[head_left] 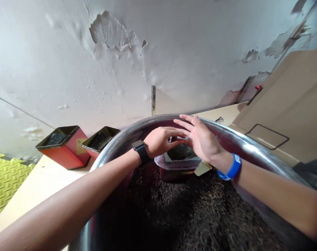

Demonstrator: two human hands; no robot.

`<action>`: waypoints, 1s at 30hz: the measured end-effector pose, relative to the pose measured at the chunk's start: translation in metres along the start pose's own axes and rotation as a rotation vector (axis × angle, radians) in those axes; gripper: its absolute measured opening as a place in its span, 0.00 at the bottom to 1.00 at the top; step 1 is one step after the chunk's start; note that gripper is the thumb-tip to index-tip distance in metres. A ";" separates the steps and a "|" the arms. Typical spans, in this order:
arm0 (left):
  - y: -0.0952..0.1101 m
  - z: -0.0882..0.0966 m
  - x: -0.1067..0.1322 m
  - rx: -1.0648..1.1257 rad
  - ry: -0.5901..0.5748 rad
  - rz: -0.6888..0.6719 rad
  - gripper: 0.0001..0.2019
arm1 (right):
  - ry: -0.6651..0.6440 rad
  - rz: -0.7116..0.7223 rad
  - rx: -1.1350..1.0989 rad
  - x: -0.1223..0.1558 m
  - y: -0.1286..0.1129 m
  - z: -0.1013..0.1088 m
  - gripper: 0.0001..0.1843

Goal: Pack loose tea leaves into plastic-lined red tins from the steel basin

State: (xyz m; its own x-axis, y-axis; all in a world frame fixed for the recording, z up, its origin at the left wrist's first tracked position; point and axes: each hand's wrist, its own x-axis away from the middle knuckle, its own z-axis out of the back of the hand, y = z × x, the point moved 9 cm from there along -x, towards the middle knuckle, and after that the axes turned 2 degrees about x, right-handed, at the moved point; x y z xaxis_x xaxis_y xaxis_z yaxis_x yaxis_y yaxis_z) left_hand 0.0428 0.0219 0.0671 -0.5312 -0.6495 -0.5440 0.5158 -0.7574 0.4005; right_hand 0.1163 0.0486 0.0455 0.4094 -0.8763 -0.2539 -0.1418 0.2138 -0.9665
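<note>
A large steel basin holds a heap of dark loose tea leaves. A red tin lined with a clear plastic bag stands in the leaves at the far side. My left hand, with a black watch on its wrist, is curled over the tin's far rim and pinches the bag's edge. My right hand, with a blue wristband, rests beside it over the tin, its fingers stretched out and apart. A pale tag sticks out from the tin under my right wrist.
Two open red tins stand on the pale table to the left of the basin. Cardboard boxes rise on the right. A peeling white wall is close behind. Yellow-green floor matting lies far left.
</note>
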 end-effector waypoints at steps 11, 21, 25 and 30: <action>0.007 0.009 0.000 -0.036 0.069 -0.044 0.08 | 0.024 0.045 -0.080 -0.002 -0.005 0.008 0.24; -0.003 0.029 0.001 -0.102 0.204 0.060 0.12 | 0.122 0.005 0.145 -0.006 0.005 0.026 0.11; -0.010 0.040 0.003 -0.112 0.276 0.103 0.11 | 0.024 0.129 0.428 -0.007 -0.004 0.014 0.17; -0.010 0.041 0.002 -0.085 0.268 0.100 0.12 | -0.006 0.288 0.671 0.001 -0.018 0.001 0.21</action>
State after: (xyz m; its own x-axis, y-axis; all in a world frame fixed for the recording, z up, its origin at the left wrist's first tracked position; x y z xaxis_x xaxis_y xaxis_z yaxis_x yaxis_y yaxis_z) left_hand 0.0089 0.0253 0.0914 -0.2846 -0.6708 -0.6848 0.6169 -0.6750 0.4048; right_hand 0.1200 0.0439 0.0629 0.4447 -0.7435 -0.4995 0.3374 0.6556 -0.6755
